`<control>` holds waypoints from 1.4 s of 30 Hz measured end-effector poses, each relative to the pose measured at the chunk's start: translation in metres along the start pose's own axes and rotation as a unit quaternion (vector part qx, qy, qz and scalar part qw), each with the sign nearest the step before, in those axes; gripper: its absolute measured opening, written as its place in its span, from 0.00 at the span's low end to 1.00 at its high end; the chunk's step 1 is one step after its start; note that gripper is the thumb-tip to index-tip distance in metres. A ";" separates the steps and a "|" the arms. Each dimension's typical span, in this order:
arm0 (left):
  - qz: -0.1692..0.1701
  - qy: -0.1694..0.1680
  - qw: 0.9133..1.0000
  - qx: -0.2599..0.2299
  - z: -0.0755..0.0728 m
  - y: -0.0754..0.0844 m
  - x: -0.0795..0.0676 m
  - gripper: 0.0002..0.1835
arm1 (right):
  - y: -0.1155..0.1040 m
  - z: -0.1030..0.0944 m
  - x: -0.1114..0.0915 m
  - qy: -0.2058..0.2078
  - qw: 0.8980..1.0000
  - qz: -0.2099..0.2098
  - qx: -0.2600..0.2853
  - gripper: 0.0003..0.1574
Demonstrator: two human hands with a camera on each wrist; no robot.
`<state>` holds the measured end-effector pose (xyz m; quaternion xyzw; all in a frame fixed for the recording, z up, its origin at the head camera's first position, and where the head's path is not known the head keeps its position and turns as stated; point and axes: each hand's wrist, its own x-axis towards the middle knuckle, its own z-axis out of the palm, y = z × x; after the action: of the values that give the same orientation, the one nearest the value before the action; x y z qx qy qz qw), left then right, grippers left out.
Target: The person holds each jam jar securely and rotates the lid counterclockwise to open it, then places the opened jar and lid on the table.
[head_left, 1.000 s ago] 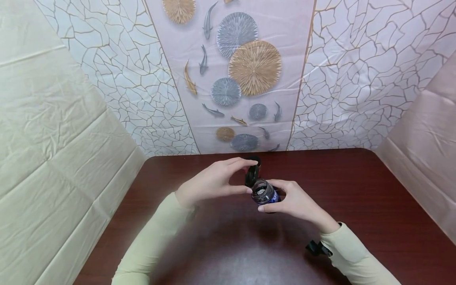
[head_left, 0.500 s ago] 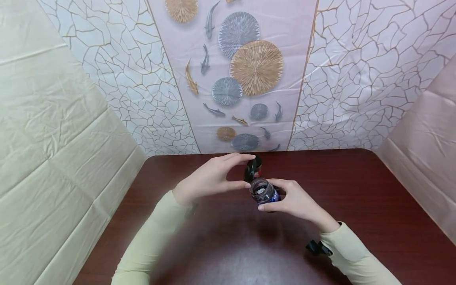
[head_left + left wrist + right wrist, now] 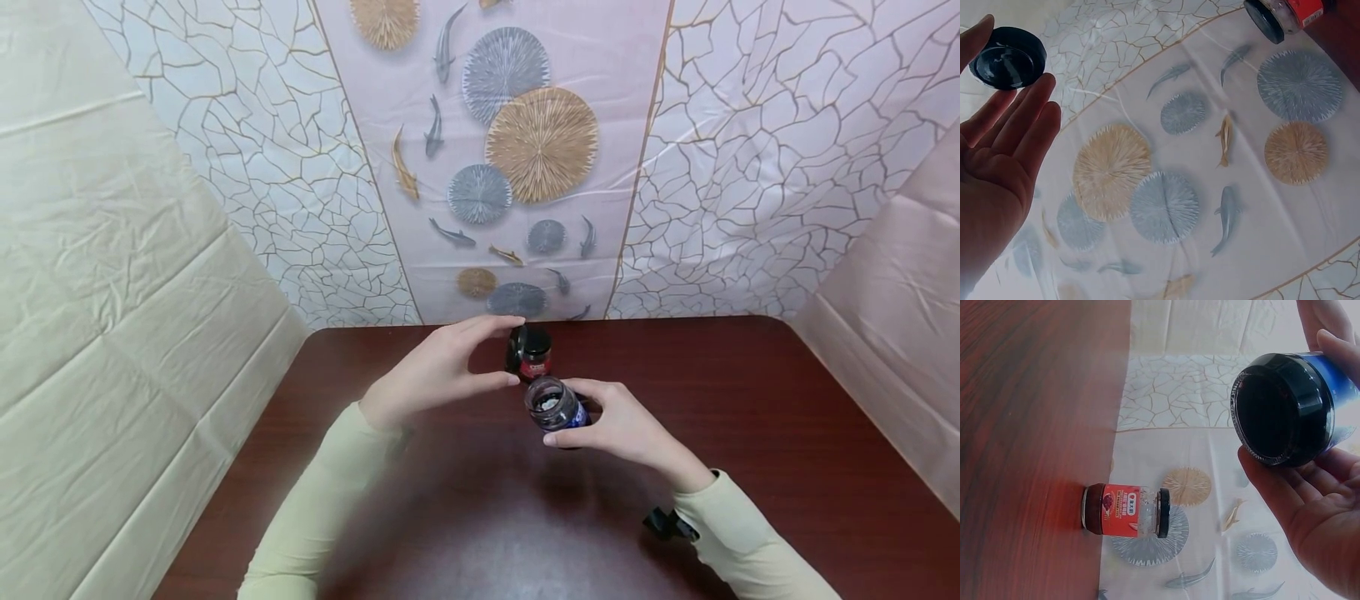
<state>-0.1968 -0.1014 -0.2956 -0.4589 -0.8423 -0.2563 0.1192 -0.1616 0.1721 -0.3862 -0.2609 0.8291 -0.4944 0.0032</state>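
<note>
My right hand [image 3: 618, 421] grips a glass jar [image 3: 557, 403] with a blue label, tilted so its uncovered mouth faces up and left; something whitish shows inside. The jar's dark base [image 3: 1272, 415] fills much of the right wrist view. Between thumb and fingers, my left hand [image 3: 442, 367] pinches a black lid [image 3: 1009, 58], held on edge just left of the jar's mouth and apart from it. Behind both stands a second jar [image 3: 1125, 510], upright on the table, with a red label and its own black lid on.
The dark red-brown table [image 3: 480, 517] runs back to a patterned cloth backdrop [image 3: 420, 242]. Pale cloth walls [image 3: 142, 333] rise at the left and right. A black strap piece [image 3: 670, 523] sits at the right wrist.
My left hand has drawn the lid left and slightly away from the jar's mouth, so the red-labelled jar behind shows more. The right hand and its jar have stayed nearly still.
</note>
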 end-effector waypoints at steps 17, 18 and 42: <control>-0.072 0.072 0.995 -0.013 -0.010 -0.017 -0.016 0.36 | 0.002 -0.001 -0.001 -0.002 1.000 0.010 -0.006 0.38; -0.077 0.077 0.994 -0.013 -0.011 -0.019 -0.018 0.36 | 0.003 -0.001 -0.001 -0.002 1.000 0.009 -0.008 0.38; -0.112 0.152 0.982 -0.026 -0.035 -0.028 -0.044 0.35 | 0.003 0.000 -0.001 0.008 1.000 0.007 -0.004 0.38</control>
<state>-0.1973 -0.1644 -0.2940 -0.3204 -0.8537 -0.3561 0.2043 -0.1618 0.1740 -0.3888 -0.2512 0.8328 -0.4933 -0.0009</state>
